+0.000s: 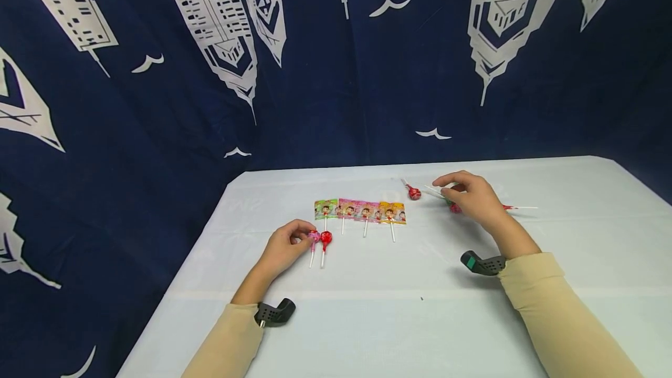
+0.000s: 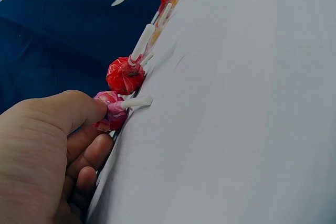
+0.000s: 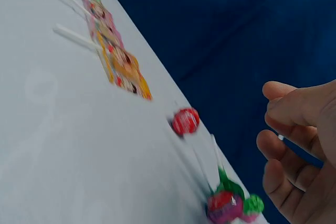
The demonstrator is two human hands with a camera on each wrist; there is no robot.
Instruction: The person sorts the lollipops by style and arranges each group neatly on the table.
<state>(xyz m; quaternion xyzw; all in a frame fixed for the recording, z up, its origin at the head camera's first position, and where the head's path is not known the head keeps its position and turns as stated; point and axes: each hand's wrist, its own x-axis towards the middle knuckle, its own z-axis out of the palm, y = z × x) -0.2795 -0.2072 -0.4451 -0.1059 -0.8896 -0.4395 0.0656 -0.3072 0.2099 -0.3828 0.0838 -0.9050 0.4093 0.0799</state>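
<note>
My left hand [image 1: 286, 247] pinches a pink-wrapped lollipop [image 2: 110, 109] by its round head, thumb on the near side. Right beside it is a red-wrapped lollipop [image 1: 326, 238], its stick pointing toward me like the pink one's. Farther right, my right hand [image 1: 469, 196] hovers above several lollipops with its fingers loosely bent and nothing between them. Below those fingers lie a red and purple lollipop [image 3: 224, 206] and a green-wrapped one [image 3: 253, 204], partly hidden by the hand in the head view. A single red lollipop [image 1: 414, 193] lies just left of that hand.
Between the hands, several flat-wrapped lollipops stand in a row: a green one [image 1: 326, 209], pink ones [image 1: 366, 211] and an orange one [image 1: 392, 213]. Right of the right hand a white stick [image 1: 525, 207] sticks out. The white table [image 1: 378, 319] ends at a dark blue patterned curtain [image 1: 336, 104].
</note>
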